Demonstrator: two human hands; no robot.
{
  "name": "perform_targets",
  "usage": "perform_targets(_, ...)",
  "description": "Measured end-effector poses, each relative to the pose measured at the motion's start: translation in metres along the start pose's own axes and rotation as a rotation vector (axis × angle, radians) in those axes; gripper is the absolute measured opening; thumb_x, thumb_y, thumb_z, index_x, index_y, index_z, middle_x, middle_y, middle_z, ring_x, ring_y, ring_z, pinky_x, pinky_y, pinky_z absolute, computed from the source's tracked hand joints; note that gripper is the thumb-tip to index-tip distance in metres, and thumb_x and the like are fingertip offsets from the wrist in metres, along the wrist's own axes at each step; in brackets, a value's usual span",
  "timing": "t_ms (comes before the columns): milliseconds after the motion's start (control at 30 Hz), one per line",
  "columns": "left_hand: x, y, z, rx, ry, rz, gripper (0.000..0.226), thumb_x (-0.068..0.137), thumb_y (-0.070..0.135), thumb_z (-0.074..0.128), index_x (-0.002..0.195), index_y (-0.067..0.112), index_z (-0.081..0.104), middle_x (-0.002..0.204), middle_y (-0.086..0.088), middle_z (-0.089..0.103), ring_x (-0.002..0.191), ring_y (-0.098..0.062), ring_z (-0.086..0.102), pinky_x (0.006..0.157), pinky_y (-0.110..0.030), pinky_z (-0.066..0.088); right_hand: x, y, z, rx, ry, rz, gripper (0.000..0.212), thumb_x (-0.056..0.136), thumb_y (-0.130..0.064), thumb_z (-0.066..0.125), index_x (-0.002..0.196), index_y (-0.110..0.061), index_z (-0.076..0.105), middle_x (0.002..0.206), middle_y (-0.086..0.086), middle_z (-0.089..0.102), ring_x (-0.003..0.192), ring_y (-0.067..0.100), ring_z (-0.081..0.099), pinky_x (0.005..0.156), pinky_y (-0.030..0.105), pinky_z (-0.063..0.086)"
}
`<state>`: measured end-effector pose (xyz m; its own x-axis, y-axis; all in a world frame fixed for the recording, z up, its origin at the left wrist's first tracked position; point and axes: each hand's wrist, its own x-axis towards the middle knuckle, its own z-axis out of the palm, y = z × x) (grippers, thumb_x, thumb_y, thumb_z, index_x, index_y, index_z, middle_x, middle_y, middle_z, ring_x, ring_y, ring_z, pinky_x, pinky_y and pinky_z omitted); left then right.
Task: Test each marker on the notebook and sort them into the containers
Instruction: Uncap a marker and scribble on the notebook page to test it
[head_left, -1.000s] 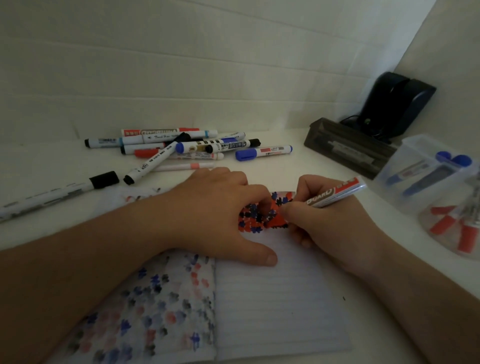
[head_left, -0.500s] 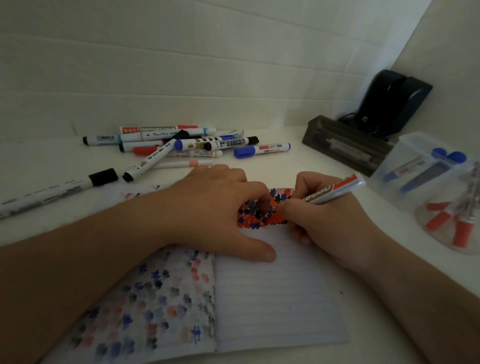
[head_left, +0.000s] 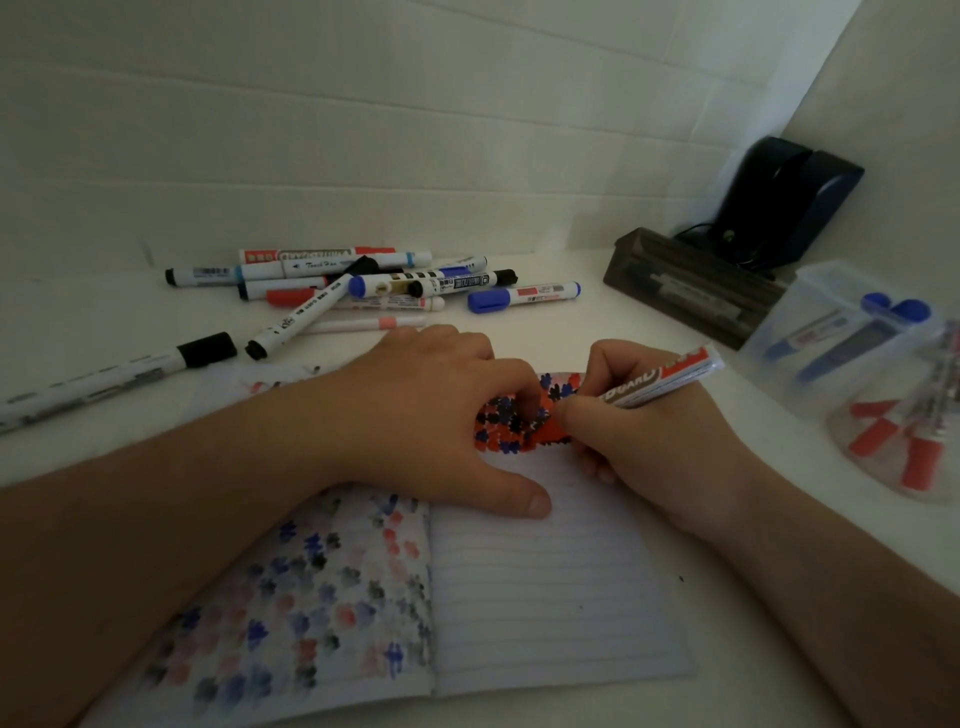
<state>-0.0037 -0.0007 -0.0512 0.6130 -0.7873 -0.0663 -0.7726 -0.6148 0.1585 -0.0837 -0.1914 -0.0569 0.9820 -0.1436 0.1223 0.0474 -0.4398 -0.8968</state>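
Observation:
An open lined notebook (head_left: 550, 597) lies in front of me, its top right page dense with red, blue and black marks. My right hand (head_left: 644, 436) grips a red marker (head_left: 660, 382) with its tip down on those marks; the tip itself is hidden by my fingers. My left hand (head_left: 431, 415) rests flat on the notebook, fingers bent, holding the page down. A pile of several markers (head_left: 374, 286) lies at the back. A clear square container (head_left: 831, 338) on the right holds blue markers; a clear round container (head_left: 904, 441) beside it holds red ones.
A long black-capped marker (head_left: 114, 371) lies at the left. A blue-capped marker (head_left: 522, 297) sits apart from the pile. A dark tray (head_left: 685, 283) and a black device (head_left: 789, 202) stand in the back right corner against the white wall.
The right hand and the red marker shifted slightly over the marked patch. The left hand stays pressed on the page.

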Motion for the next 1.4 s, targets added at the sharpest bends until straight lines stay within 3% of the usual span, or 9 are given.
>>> perform_targets(167, 0.0, 0.0, 0.0, 0.006, 0.003, 0.004, 0.081, 0.061, 0.102, 0.04, 0.129, 0.059, 0.034, 0.107, 0.021, 0.044, 0.103, -0.008, 0.042, 0.098, -0.038, 0.037, -0.001, -0.001, 0.0, -0.013, -0.019, -0.007, 0.024, 0.083, 0.0, 0.07, 0.065, -0.005, 0.055, 0.055, 0.013, 0.062, 0.046, 0.02, 0.056, 0.045, 0.028, 0.046)
perform_targets(467, -0.003, 0.001, 0.0, -0.088, 0.076, 0.034, 0.075, 0.069, 0.095, 0.045, 0.131, 0.057, 0.031, 0.113, 0.021, 0.049, 0.105, -0.007, 0.046, 0.095, -0.035, 0.039, 0.002, 0.002, -0.002, 0.041, -0.049, 0.01, 0.033, 0.084, -0.001, 0.07, 0.06, -0.017, 0.055, 0.056, 0.009, 0.06, 0.047, 0.02, 0.054, 0.045, 0.027, 0.045)
perform_targets(600, -0.004, -0.005, 0.003, -0.349, 0.126, 0.021, 0.036, 0.098, 0.036, 0.055, 0.127, 0.044, 0.035, 0.103, 0.018, 0.054, 0.093, -0.002, 0.051, 0.079, -0.026, 0.045, 0.004, 0.004, -0.008, 0.349, -0.054, -0.008, 0.028, 0.088, -0.001, 0.07, 0.069, -0.013, 0.054, 0.059, 0.012, 0.052, 0.046, 0.017, 0.045, 0.041, 0.023, 0.036)
perform_targets(700, -0.004, -0.009, 0.002, -0.411, 0.155, 0.011, 0.042, 0.1, 0.006, 0.042, 0.127, 0.037, 0.034, 0.103, 0.017, 0.061, 0.087, 0.0, 0.058, 0.072, -0.02, 0.047, 0.004, 0.005, -0.014, 0.508, -0.047, -0.005, 0.016, 0.087, -0.01, 0.072, 0.08, -0.013, 0.058, 0.063, 0.011, 0.053, 0.046, 0.017, 0.043, 0.04, 0.023, 0.032)
perform_targets(833, -0.005, -0.006, -0.001, -0.423, 0.157, 0.035, 0.043, 0.101, 0.005, 0.042, 0.128, 0.036, 0.03, 0.104, 0.018, 0.065, 0.083, 0.005, 0.06, 0.068, -0.016, 0.046, 0.004, 0.007, -0.015, 0.527, -0.076, -0.009, 0.012, 0.083, -0.016, 0.074, 0.085, -0.014, 0.062, 0.067, 0.009, 0.058, 0.049, 0.017, 0.046, 0.041, 0.023, 0.035)
perform_targets(1067, -0.005, 0.001, -0.002, -0.401, 0.159, 0.05, 0.045, 0.102, 0.01, 0.043, 0.129, 0.042, 0.028, 0.113, 0.016, 0.066, 0.097, 0.005, 0.06, 0.084, -0.014, 0.043, 0.004, 0.008, -0.012, 0.444, -0.089, -0.052, 0.016, 0.076, -0.024, 0.079, 0.085, -0.018, 0.067, 0.068, 0.005, 0.064, 0.053, 0.018, 0.05, 0.043, 0.024, 0.039)
perform_targets(1233, -0.004, 0.007, -0.001, -0.372, 0.209, 0.074, 0.045, 0.104, 0.011, 0.046, 0.127, 0.044, 0.026, 0.114, 0.009, 0.064, 0.09, -0.009, 0.064, 0.077, -0.034, 0.056, 0.002, 0.005, -0.008, 0.385, -0.119, -0.116, 0.021, 0.073, -0.016, 0.08, 0.092, -0.014, 0.07, 0.074, 0.002, 0.072, 0.056, 0.009, 0.061, 0.047, 0.019, 0.046)
perform_targets(1334, -0.005, 0.009, -0.004, -0.417, 0.286, 0.102, 0.05, 0.102, 0.01, 0.052, 0.121, 0.048, 0.025, 0.114, 0.019, 0.056, 0.095, 0.004, 0.059, 0.078, -0.022, 0.054, 0.002, 0.005, -0.01, 0.402, -0.124, -0.092, 0.009, 0.089, -0.018, 0.076, 0.097, -0.016, 0.077, 0.086, 0.008, 0.076, 0.062, 0.016, 0.063, 0.051, 0.024, 0.044)
perform_targets(1400, -0.005, 0.005, -0.006, -0.462, 0.336, 0.069, 0.038, 0.102, 0.02, 0.055, 0.121, 0.045, 0.034, 0.111, 0.023, 0.056, 0.093, 0.012, 0.059, 0.073, -0.016, 0.054, 0.004, 0.007, -0.015, 0.495, -0.169, -0.013, 0.026, 0.092, -0.027, 0.058, 0.103, -0.02, 0.08, 0.097, 0.014, 0.076, 0.066, 0.023, 0.059, 0.056, 0.029, 0.04)
